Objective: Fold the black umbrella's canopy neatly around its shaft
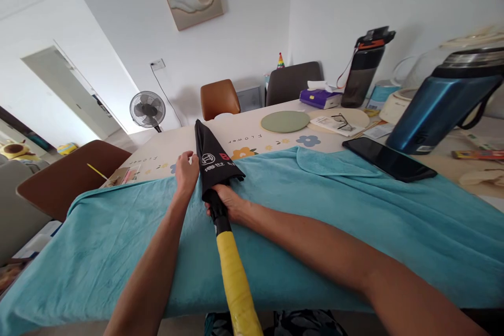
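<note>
A folded black umbrella (214, 160) with white and red print on its canopy lies lengthwise in front of me, its tip pointing away. Its long handle (235, 278) is wrapped in yellow and runs toward my lap. My right hand (230, 203) is closed round the black shaft at the canopy's lower edge, with some fingers hidden under the cloth. Beside the canopy's left edge is my left hand (186, 172), fingers loosely bent and apart, holding nothing that I can see. Whether it touches the canopy I cannot tell. Under both hands spreads a teal blanket (129, 241).
On the right of the table (177, 139) are a phone (388, 158), a blue thermos (441, 102), a dark bottle (362, 71), tissues (319, 97), glasses (342, 122) and a green mat (285, 121). Chairs (220, 98) and a fan (147, 109) stand beyond.
</note>
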A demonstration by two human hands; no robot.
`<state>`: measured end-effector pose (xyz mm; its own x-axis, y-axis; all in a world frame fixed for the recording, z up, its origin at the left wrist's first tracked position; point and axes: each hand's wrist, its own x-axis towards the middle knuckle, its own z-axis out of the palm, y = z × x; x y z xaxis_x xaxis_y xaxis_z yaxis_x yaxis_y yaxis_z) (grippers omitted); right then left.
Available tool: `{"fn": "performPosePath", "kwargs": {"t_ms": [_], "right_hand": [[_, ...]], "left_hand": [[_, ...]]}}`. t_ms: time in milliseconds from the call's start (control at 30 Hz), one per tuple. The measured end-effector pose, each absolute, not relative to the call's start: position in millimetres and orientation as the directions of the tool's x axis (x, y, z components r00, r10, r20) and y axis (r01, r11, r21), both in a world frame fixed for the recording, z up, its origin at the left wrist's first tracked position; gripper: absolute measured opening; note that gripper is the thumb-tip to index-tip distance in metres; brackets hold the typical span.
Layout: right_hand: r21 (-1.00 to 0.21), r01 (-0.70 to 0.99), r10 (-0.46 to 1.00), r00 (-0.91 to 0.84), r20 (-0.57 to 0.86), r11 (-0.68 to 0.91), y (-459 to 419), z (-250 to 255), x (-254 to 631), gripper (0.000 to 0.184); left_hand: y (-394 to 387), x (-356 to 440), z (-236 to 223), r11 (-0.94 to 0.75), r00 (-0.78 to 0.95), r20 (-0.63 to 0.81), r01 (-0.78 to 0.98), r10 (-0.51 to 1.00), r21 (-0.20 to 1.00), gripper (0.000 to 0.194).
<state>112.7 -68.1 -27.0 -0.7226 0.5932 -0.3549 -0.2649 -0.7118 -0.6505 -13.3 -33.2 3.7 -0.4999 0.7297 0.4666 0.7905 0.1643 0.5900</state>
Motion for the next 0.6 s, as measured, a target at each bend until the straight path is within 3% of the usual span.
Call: {"fn": "performPosePath", "kwargs": {"t_ms": [100, 167, 233, 300, 433, 500, 600], "right_hand": [[-0.671, -0.279, 0.612, -0.72, -0.327, -0.687, -68.8, -28.1, 111.4, 0.003], [-0.669, -0.301, 0.619, -0.725, -0.302, -0.679, -68.9, -28.5, 111.2, 0.005], [-0.668, -0.309, 0.621, -0.728, -0.292, -0.677, -69.0, -28.8, 111.3, 0.011], [-0.669, -0.307, 0.619, -0.729, -0.291, -0.677, -69.1, -29.5, 111.1, 0.015], [-0.671, -0.317, 0.614, -0.745, -0.262, -0.671, -69.4, -30.7, 110.8, 0.015], [-0.673, -0.325, 0.612, -0.754, -0.239, -0.664, -69.6, -30.4, 111.3, 0.016], [-0.705, -0.305, 0.624, -0.742, -0.245, -0.64, -69.8, -29.8, 112.1, 0.014]], "left_hand": [[-42.6, 16.5, 22.5, -0.063, -0.203, 0.544, 0.9, 0.814, 0.43, 0.037], [-44.6, 41.4, 30.5, -0.19, 0.057, 0.442, 0.946, 0.895, 0.263, 0.04], [-40.7, 61.7, 33.2, -0.235, 0.197, 0.272, 0.965, 0.942, 0.116, 0.04], [-31.5, 73.4, 31.8, -0.239, 0.233, 0.117, 0.971, 0.965, 0.034, 0.037], [-11.5, 76.8, 27.6, -0.201, 0.2, -0.118, 0.98, 0.973, 0.0, 0.022], [-6.5, 74.6, 27.5, -0.135, 0.137, -0.144, 0.991, 0.98, 0.024, 0.022], [-5.8, 69.2, 30.0, -0.061, 0.065, -0.044, 0.995, 0.997, 0.085, 0.017]]}}
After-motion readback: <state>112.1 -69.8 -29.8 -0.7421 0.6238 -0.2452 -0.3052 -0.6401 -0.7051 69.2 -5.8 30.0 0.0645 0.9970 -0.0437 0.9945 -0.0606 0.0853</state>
